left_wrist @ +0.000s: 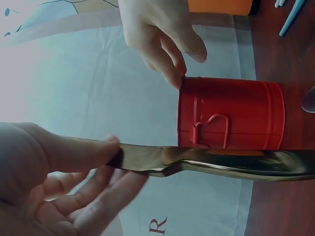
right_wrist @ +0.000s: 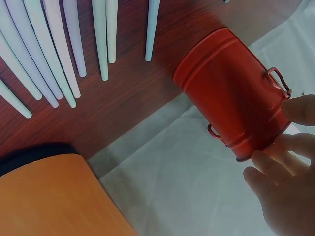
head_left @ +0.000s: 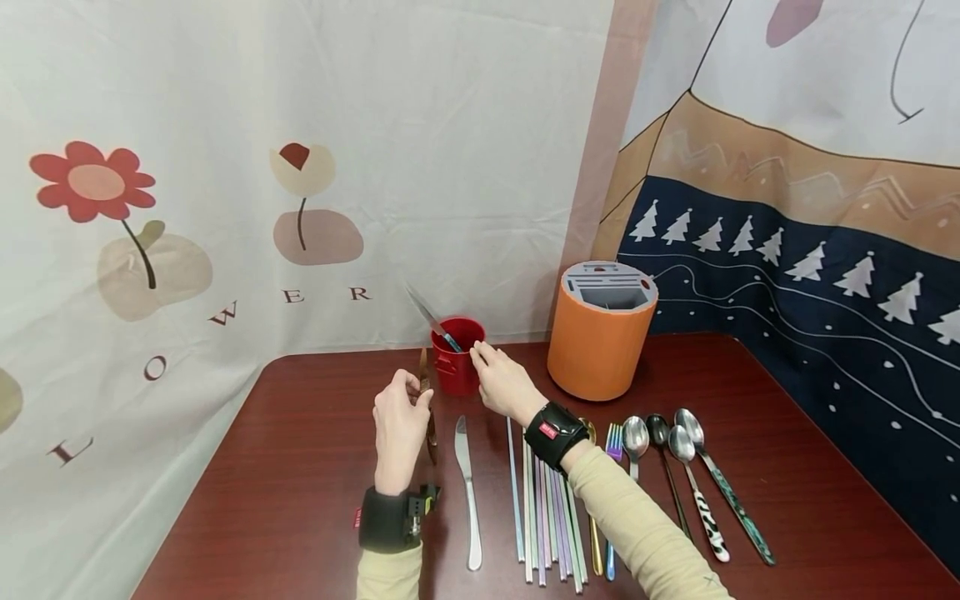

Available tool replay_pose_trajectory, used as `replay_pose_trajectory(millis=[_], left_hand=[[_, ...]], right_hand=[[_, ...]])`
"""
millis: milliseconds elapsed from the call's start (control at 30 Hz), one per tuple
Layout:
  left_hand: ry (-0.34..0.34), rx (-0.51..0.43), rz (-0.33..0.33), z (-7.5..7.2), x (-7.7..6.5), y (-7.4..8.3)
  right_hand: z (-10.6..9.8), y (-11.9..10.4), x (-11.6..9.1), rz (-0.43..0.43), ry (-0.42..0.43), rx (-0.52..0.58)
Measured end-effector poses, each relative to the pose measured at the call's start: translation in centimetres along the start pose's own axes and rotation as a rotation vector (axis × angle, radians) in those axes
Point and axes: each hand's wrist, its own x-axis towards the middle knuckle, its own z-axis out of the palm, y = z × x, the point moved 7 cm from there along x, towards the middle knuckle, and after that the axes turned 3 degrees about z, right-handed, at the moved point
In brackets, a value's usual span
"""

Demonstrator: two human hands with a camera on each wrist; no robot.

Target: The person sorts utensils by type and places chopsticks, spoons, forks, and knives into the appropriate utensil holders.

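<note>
My left hand pinches a gold-coloured table knife between thumb and fingers, its handle pointing down and its blade up. The knife hangs just left of a red bucket, crossing in front of it in the left wrist view. On the bucket's other side is my right hand, fingertips right at the rim and thumb apart from the fingers. Inside the bucket another knife leans left, blade up, its patterned teal handle down. A silver knife lies on the table between my forearms.
An orange cylindrical holder with a grey slotted top stands right of the bucket. Several pastel chopsticks lie in front, partly under my right forearm. A fork and several spoons lie further right. A printed cloth backdrop rises behind the table.
</note>
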Motion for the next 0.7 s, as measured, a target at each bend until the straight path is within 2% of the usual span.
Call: replay_pose_trajectory(millis=[333, 533, 700], left_hand=[[0.139, -0.03, 0.09, -0.6, 0.7, 1.1], [0.193, -0.087, 0.127, -1.2, 1.6, 2.0], [0.266, -0.133, 0.18, -2.1, 2.3, 3.2]], right_hand=[[0.4, 0.1, 0.0, -0.002, 0.017, -0.006], [0.4, 0.2, 0.1, 0.013, 0.003, -0.003], [0.4, 0.2, 0.0, 0.005, 0.01, 0.002]])
